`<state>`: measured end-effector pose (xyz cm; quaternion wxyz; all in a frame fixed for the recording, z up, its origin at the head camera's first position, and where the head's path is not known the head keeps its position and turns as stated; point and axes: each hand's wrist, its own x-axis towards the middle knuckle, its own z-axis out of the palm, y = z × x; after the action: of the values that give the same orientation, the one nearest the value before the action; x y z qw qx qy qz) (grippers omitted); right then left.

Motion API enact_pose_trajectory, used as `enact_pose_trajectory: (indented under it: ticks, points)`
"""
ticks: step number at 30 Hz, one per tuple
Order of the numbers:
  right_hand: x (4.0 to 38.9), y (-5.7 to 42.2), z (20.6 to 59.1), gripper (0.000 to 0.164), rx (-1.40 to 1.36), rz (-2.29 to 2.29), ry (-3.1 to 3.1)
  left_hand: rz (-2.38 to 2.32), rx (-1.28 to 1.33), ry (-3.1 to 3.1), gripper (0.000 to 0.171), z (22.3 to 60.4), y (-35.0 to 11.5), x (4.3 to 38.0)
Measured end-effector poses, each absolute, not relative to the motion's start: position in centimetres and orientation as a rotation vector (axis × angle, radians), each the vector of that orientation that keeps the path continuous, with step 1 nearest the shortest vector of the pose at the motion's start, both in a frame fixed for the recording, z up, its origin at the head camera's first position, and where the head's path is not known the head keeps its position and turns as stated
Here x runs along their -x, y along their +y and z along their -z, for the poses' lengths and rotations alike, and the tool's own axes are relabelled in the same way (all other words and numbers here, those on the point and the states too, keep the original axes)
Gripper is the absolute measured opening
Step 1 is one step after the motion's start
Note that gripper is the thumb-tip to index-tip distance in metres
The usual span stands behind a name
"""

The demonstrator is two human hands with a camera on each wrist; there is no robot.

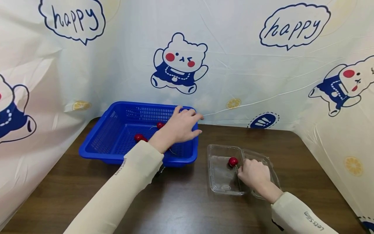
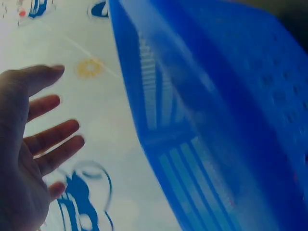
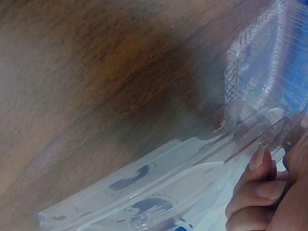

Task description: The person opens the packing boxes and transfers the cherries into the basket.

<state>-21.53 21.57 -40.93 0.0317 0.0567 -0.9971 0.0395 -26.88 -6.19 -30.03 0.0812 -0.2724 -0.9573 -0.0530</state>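
Note:
My left hand (image 1: 183, 125) hovers over the right side of a blue plastic basket (image 1: 84, 152), holding nothing. In the left wrist view its fingers (image 2: 57, 130) are spread beside the basket's wall. Inside the basket are red cherries with thin stems, one (image 1: 160, 125) near the back and another (image 1: 139, 137) in front; my forearm hides part of the basket. Over a clear plastic clamshell box (image 1: 217, 182), my right hand (image 1: 255, 174) pinches a cherry (image 1: 232, 162) by its stem. Curled fingers show in the right wrist view, where the cherry is hard to make out.
The box's hinged lid (image 1: 273, 169) lies open on its right, partly under my right wrist. Both containers stand on a dark brown wooden table (image 1: 187, 201). A printed white sheet (image 1: 228, 71) hangs behind the table and along its sides.

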Motion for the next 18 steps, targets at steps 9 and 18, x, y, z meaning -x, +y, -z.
enact_pose_trajectory:
  ticks: [9,18]
  points:
    - [21.6,21.6,40.9,0.026,-0.176,-0.131,-3.089,-0.033,0.893,-2.791,0.048,32.0,-1.8,25.8]
    - [21.6,21.8,40.8,0.029,-0.177,-0.122,-3.113,0.043,0.928,-2.788,0.044,34.6,1.7,24.9]
